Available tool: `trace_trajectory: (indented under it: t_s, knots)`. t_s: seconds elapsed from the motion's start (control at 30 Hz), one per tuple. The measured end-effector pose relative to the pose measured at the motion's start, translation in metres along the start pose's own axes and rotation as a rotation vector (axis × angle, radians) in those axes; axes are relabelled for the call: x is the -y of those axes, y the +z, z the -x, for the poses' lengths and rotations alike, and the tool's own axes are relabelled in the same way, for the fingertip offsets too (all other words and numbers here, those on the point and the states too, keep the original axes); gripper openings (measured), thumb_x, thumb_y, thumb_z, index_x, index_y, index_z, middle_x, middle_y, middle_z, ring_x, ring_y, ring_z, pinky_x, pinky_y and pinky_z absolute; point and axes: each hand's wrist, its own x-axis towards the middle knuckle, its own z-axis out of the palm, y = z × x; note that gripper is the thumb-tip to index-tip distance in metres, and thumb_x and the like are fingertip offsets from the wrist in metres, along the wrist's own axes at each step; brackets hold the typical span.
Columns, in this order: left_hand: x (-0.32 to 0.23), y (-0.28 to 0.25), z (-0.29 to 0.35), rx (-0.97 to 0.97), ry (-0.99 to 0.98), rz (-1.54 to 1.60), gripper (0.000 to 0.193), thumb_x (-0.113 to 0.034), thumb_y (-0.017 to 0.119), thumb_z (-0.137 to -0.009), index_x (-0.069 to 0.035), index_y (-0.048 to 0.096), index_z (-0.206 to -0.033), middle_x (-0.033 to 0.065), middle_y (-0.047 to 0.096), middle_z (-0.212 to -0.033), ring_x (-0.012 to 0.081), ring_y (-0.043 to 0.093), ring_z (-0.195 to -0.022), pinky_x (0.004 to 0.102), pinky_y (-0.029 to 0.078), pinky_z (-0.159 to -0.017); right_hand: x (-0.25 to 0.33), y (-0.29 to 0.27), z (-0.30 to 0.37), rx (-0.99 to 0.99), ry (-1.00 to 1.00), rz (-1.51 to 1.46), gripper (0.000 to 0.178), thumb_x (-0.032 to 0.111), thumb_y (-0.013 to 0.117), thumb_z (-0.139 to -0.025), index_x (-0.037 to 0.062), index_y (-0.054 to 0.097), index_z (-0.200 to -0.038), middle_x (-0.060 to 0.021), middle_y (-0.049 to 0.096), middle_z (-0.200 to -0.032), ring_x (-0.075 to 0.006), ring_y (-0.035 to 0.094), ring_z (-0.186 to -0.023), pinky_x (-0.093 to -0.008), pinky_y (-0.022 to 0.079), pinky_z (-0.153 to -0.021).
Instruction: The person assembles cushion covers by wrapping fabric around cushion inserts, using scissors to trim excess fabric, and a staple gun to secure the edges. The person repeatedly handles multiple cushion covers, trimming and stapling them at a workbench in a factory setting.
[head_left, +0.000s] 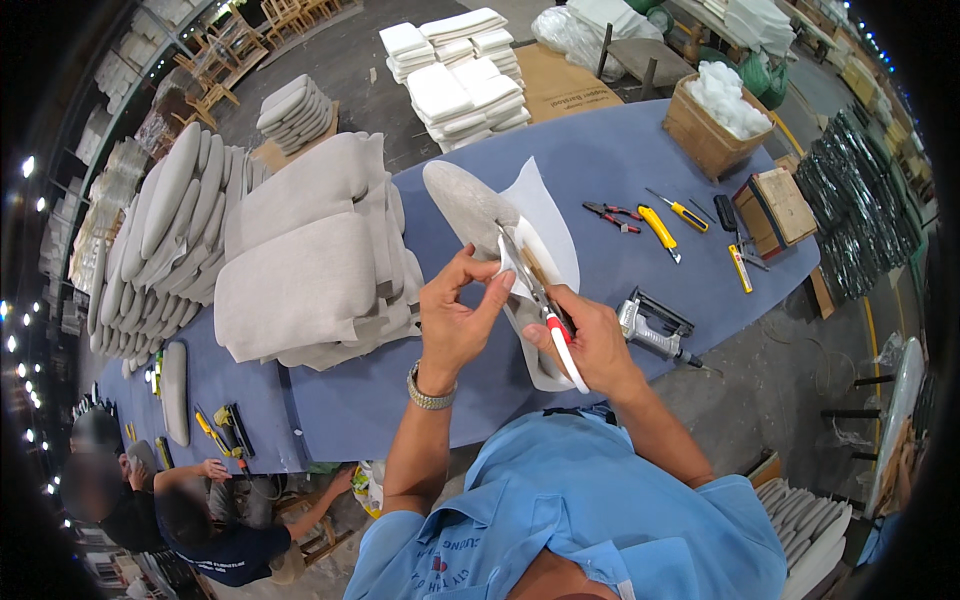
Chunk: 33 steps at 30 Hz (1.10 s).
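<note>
On our left, the stack of grey cushions (310,260) crowds close beside the seat pad (465,200), leaving only a narrow gap. On our right, bare blue table (600,160) lies open up to the pliers (612,215) and yellow knife (660,230). The staple gun (655,330) blocks the near edge.

Blue-covered table (600,160) w/ stacked grey cushions (310,260) at left, pneumatic stapler (655,330) near front edge, red pliers (612,215) & yellow utility knife (660,230) further back. Cardboard box of white stuffing (720,110) at far end; white foam stacks (460,75) on floor beyond.
</note>
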Motion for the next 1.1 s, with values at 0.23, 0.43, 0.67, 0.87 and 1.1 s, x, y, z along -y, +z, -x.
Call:
trace_trajectory:
  t_s: [0.23, 0.43, 0.67, 0.87, 1.1]
  knots:
    - [-0.001, -0.001, 0.001, -0.009, 0.008, -0.025, 0.01, -0.004, 0.077, -0.091, -0.003, 0.068, -0.095, 0.001, 0.07, -0.079, 0.0075, 0.063, -0.078, 0.0507, 0.037, -0.119, 0.0, 0.004, 0.0, -0.007, 0.009, 0.023, 0.06, 0.053, 0.079, -0.087, 0.0011, 0.066, -0.116, -0.0183, 0.069, -0.081, -0.0336, 0.068, -0.068, -0.0401, 0.053, -0.062]
    - [-0.003, -0.005, 0.003, -0.017, -0.009, -0.002, 0.01, -0.003, 0.077, -0.09, -0.002, 0.068, -0.094, 0.0012, 0.071, -0.081, 0.0073, 0.064, -0.08, 0.049, 0.038, -0.119, -0.008, 0.004, 0.001, 0.014, 0.01, -0.068, 0.058, 0.05, 0.081, -0.086, 0.003, 0.067, -0.116, -0.0175, 0.069, -0.082, -0.0335, 0.068, -0.07, -0.0402, 0.053, -0.064]
    - [0.002, -0.015, 0.002, -0.048, -0.014, -0.04, 0.012, -0.004, 0.079, -0.089, -0.003, 0.069, -0.096, 0.0033, 0.073, -0.088, 0.0091, 0.066, -0.084, 0.0418, 0.045, -0.111, -0.035, -0.018, 0.025, 0.127, -0.018, 0.075, 0.061, 0.045, 0.084, -0.084, 0.0002, 0.068, -0.122, -0.021, 0.073, -0.108, -0.0392, 0.072, -0.096, -0.0429, 0.057, -0.083]
    - [0.038, -0.023, 0.011, -0.067, -0.107, -0.089, 0.015, 0.0, 0.075, -0.09, 0.002, 0.067, -0.102, 0.0141, 0.07, -0.109, 0.0187, 0.064, -0.098, 0.0338, 0.052, -0.091, -0.006, -0.009, -0.018, -0.227, -0.249, -0.115, 0.056, 0.044, 0.082, -0.084, 0.0028, 0.068, -0.12, -0.0195, 0.073, -0.111, -0.0404, 0.071, -0.1, -0.0436, 0.057, -0.086]
    - [-0.006, 0.031, 0.016, 0.076, 0.017, -0.162, 0.01, 0.0, 0.07, -0.095, 0.002, 0.061, -0.098, 0.007, 0.062, -0.094, 0.0183, 0.059, -0.095, 0.0415, 0.045, -0.104, 0.023, -0.028, -0.039, -0.357, -0.182, -0.095, 0.031, 0.017, 0.073, -0.084, 0.0022, 0.062, -0.109, -0.0177, 0.069, -0.091, -0.0398, 0.068, -0.084, -0.0459, 0.053, -0.072]
